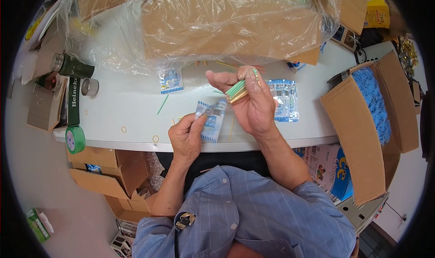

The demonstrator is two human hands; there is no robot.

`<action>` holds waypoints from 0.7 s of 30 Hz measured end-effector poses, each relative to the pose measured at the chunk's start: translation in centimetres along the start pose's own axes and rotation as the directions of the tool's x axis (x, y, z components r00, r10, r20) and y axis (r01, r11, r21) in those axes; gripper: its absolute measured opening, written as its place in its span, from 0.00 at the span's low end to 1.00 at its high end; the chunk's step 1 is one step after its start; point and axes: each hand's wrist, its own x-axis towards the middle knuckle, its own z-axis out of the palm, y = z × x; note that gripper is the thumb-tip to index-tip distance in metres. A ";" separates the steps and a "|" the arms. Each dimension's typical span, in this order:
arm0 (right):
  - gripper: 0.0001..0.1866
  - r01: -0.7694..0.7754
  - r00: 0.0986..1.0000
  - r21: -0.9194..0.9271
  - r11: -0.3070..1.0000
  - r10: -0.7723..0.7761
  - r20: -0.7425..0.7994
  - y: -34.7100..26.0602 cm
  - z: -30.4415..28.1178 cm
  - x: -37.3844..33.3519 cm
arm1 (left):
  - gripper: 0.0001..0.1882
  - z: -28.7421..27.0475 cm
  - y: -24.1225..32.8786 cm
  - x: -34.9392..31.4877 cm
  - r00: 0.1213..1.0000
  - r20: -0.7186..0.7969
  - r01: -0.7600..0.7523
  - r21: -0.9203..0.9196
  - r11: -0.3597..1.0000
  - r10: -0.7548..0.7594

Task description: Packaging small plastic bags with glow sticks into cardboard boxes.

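Note:
My left hand (186, 133) pinches a small clear packet (212, 122) with blue printed ends, in front of my chest over the near table edge. Just to its right, my right hand (257, 106) is raised with the palm turned inward. Its fingers curl around a bundle of thin green and yellow sticks (236, 91). The bundle and the packet are close together but look apart. Behind my right wrist lies a wider blue-edged packet (285, 102). Another small packet (171, 80) lies further back, and a loose green stick (162, 104) rests left of my hands.
Across the back stands a large cardboard box (231, 27) lined with clear plastic, holding many coloured sticks. An open carton (351, 136) with blue contents stands at right. On the left are a dark green flask (77, 68), a round tin (89, 87), green tape (75, 139) and rubber bands (155, 139).

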 end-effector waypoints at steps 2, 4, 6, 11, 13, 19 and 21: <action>0.13 0.002 1.000 -0.009 1.000 -0.002 0.006 0.0 -0.1 0.0 | 0.09 0.0 0.3 -0.1 1.000 0.010 0.017 0.043 0.999 -0.018; 0.13 0.004 1.000 -0.019 1.000 -0.003 0.011 0.0 0.0 0.0 | 0.09 -0.1 0.5 0.0 0.999 0.046 -0.001 0.062 0.998 -0.002; 0.13 0.007 1.000 -0.033 0.999 -0.007 -0.003 0.0 0.0 0.0 | 0.10 -0.1 0.5 0.1 0.996 0.083 -0.020 0.079 0.997 0.013; 0.13 0.035 0.999 -0.088 0.995 -0.033 0.026 -0.4 0.2 0.1 | 0.10 -0.1 0.7 0.2 0.985 0.155 -0.085 0.016 0.996 0.081; 0.13 0.035 0.999 -0.091 0.995 -0.033 0.027 -0.5 0.3 0.2 | 0.09 -0.2 0.2 0.2 0.990 0.134 -0.050 0.006 0.999 0.049; 0.13 0.000 1.000 -0.076 0.997 0.001 0.013 -0.3 0.5 0.1 | 0.09 -0.3 0.2 0.0 0.993 0.113 0.037 0.006 0.999 -0.038; 0.14 0.000 1.000 -0.084 0.996 0.002 0.025 -0.2 0.3 0.2 | 0.09 -0.1 0.2 0.0 0.994 0.112 0.013 0.008 1.000 -0.014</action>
